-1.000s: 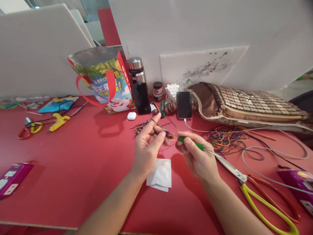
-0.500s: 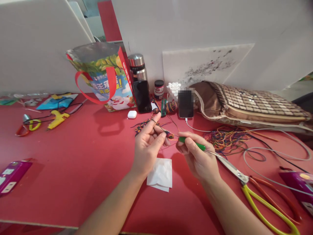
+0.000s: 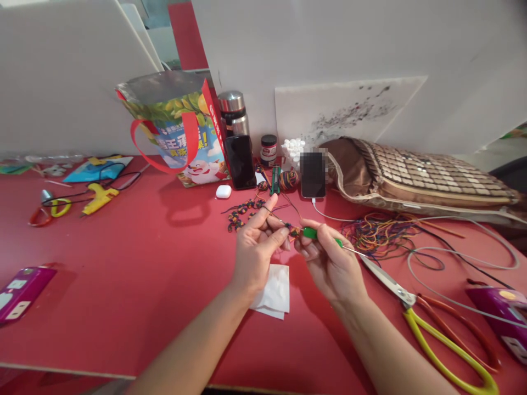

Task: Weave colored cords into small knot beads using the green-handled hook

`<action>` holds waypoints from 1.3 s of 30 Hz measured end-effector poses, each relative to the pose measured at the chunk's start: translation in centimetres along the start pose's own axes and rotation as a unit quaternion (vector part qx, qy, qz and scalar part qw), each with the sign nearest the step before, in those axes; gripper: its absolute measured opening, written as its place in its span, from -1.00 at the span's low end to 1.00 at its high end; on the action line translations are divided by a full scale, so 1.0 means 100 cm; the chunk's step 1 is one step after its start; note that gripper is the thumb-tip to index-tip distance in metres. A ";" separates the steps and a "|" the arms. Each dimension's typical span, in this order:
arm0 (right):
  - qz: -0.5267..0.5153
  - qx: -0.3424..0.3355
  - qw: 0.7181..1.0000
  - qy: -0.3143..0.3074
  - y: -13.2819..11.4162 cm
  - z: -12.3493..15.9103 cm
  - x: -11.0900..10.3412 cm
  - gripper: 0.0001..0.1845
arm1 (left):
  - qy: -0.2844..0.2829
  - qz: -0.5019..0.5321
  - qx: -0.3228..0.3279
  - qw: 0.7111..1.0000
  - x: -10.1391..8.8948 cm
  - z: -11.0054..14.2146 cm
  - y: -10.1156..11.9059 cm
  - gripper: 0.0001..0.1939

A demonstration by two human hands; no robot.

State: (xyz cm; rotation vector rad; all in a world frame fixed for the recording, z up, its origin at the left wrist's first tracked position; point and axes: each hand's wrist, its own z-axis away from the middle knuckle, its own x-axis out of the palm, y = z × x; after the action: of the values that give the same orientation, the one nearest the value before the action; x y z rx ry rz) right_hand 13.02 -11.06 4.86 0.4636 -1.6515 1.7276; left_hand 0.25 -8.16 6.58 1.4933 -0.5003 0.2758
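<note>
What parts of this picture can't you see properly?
- Phone screen: blurred out, head view.
- Green tool: its middle is hidden by the right hand.
- Braided cord knot: too small, partly behind the left hand.
- Purple box: cut off by the right edge.

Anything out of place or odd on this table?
Little stands out. The coloured cords lie in a loose tangle right of the right hand, and the large scissors rest with their blades pointing at it. Nothing looks spilled or damaged.

table point(image 3: 123, 285) red | tool handle point(image 3: 309, 233) green | braided cord point(image 3: 242, 210) multicolour | scissors point(image 3: 448, 340) yellow and red handles | tissue point(image 3: 274, 285) white | phone point(image 3: 240, 162) black | cushion point(image 3: 415, 170) brown, tiled pattern
</note>
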 end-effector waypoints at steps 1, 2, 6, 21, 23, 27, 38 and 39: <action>-0.011 0.008 1.000 0.001 0.001 0.000 0.000 -0.65 | 0.000 0.001 0.003 1.000 0.001 0.001 -0.001 -0.41; -0.022 0.018 1.000 0.002 0.002 -0.001 0.000 -0.65 | -0.001 0.001 0.006 1.000 0.002 0.003 -0.002 -0.41; -0.040 0.057 0.998 -0.003 0.005 -0.002 0.001 -0.64 | 0.002 -0.009 -0.002 1.000 0.004 0.005 -0.002 -0.41; 0.062 0.005 0.995 -0.081 -0.008 -0.001 -0.005 -0.68 | 0.010 -0.063 -0.007 0.998 -0.005 -0.001 0.007 -0.41; 0.060 0.018 0.994 -0.090 -0.009 -0.001 -0.004 -0.65 | 0.011 -0.055 -0.001 0.998 -0.006 -0.001 0.006 -0.42; 0.046 0.048 0.991 -0.114 -0.009 -0.001 -0.001 -0.64 | 0.020 -0.021 -0.012 1.000 -0.007 -0.001 0.006 -0.41; -0.035 0.065 0.982 -0.176 -0.002 0.000 -0.007 -0.71 | -0.047 0.045 -0.014 0.998 -0.005 0.001 0.004 -0.37; -0.040 0.067 0.983 -0.169 -0.002 -0.001 -0.006 -0.71 | -0.043 0.036 -0.007 0.998 -0.004 0.001 0.004 -0.36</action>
State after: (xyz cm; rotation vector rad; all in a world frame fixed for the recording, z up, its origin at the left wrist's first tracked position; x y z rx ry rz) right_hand 13.55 -11.14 4.59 0.9181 -1.7224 1.7797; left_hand -0.35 -8.18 6.74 1.4804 -0.6249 0.2649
